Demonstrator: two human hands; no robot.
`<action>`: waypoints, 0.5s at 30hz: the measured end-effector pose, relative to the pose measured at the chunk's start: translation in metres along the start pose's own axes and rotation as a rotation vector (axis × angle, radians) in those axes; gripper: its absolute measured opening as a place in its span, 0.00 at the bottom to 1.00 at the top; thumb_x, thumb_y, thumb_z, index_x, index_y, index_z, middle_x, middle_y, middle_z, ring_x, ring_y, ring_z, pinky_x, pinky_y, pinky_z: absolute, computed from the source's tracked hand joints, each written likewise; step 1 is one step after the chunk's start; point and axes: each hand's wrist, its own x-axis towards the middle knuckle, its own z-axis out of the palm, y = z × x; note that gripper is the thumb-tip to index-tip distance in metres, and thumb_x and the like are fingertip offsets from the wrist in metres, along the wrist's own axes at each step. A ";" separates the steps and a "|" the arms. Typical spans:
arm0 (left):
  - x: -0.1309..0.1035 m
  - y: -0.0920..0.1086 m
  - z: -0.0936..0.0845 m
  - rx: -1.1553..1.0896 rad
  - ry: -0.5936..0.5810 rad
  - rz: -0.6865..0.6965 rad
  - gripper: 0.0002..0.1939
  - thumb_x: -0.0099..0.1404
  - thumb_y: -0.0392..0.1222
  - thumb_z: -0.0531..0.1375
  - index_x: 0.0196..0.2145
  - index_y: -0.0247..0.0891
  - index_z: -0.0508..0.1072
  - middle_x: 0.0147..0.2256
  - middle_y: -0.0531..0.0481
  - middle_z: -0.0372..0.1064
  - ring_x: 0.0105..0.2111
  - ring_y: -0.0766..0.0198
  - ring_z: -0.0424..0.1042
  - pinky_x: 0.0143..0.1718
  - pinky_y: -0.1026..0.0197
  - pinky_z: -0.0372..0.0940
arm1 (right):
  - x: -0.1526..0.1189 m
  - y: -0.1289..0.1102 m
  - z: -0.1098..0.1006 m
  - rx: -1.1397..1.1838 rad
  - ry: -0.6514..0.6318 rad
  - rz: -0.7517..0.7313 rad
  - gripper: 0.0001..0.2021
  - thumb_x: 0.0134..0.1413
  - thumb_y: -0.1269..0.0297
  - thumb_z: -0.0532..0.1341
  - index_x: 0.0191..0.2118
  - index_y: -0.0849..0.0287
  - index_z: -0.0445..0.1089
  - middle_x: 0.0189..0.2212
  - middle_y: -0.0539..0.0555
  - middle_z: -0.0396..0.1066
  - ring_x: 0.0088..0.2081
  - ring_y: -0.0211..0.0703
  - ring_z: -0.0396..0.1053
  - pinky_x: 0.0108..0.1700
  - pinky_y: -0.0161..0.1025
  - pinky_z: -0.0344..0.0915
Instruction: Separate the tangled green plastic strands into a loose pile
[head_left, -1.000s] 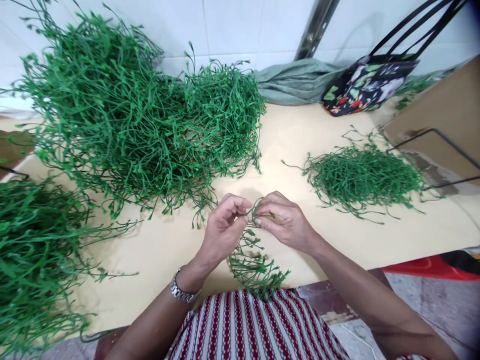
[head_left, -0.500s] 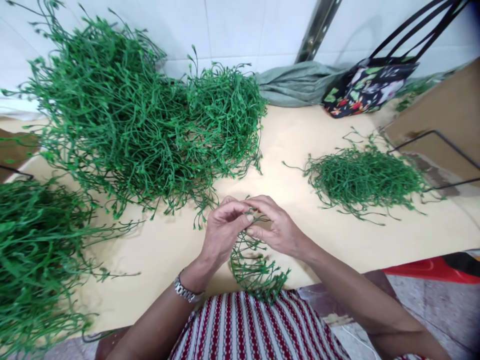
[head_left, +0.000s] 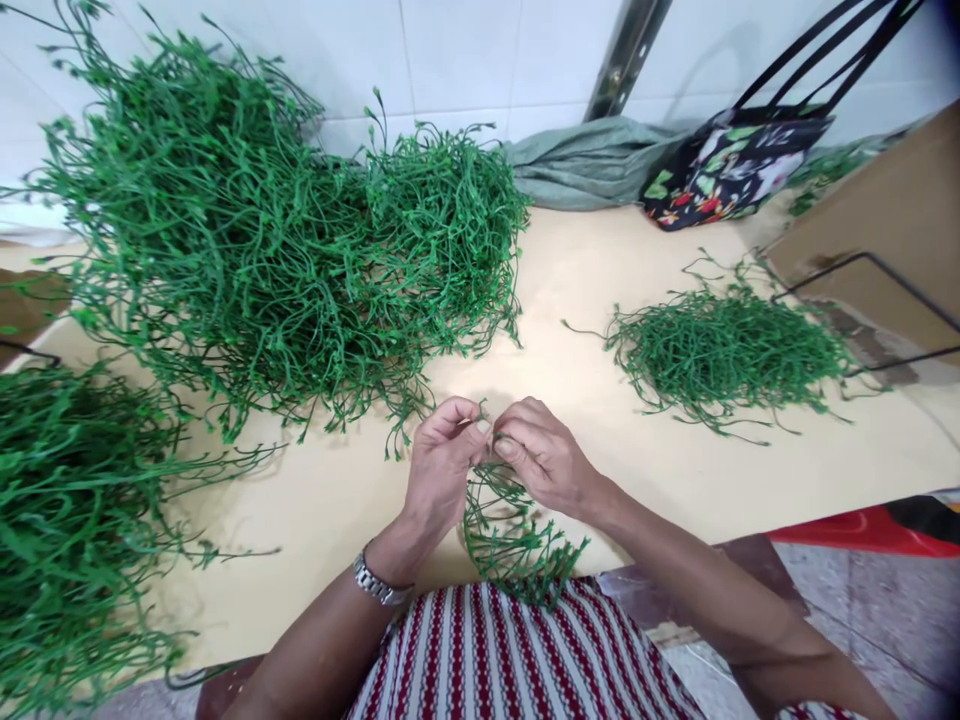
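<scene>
Close together, left hand [head_left: 442, 458] and right hand [head_left: 551, 460], fingers [head_left: 519, 432] inward.

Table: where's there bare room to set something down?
Bare table shows between the large green pile and right pile, in front of the floral bag; between that right pile and the right forearm; and between the left pile and left forearm. Crowded: back left, left edge, and below the left hand and right hand, where green stems spread.
</scene>
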 end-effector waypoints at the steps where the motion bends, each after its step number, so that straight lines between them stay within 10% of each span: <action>1: -0.001 0.000 0.001 -0.007 0.002 0.004 0.10 0.46 0.35 0.66 0.22 0.35 0.65 0.20 0.58 0.61 0.18 0.76 0.54 0.19 0.70 0.52 | 0.000 -0.001 0.000 0.001 -0.022 0.006 0.17 0.63 0.62 0.44 0.27 0.60 0.63 0.24 0.53 0.61 0.30 0.40 0.59 0.35 0.41 0.58; 10: 0.011 0.022 -0.012 -0.077 -0.067 0.073 0.10 0.52 0.37 0.62 0.27 0.39 0.61 0.19 0.58 0.65 0.14 0.75 0.53 0.20 0.67 0.52 | -0.009 -0.003 0.000 0.219 -0.142 -0.010 0.23 0.64 0.55 0.39 0.24 0.59 0.59 0.22 0.52 0.62 0.28 0.39 0.61 0.34 0.39 0.62; 15: 0.013 0.024 -0.010 0.027 -0.129 -0.044 0.10 0.51 0.35 0.62 0.25 0.37 0.61 0.21 0.54 0.69 0.15 0.74 0.58 0.20 0.68 0.52 | -0.007 0.013 -0.061 -0.163 0.109 0.048 0.10 0.60 0.65 0.51 0.34 0.59 0.68 0.30 0.55 0.71 0.34 0.40 0.68 0.38 0.38 0.63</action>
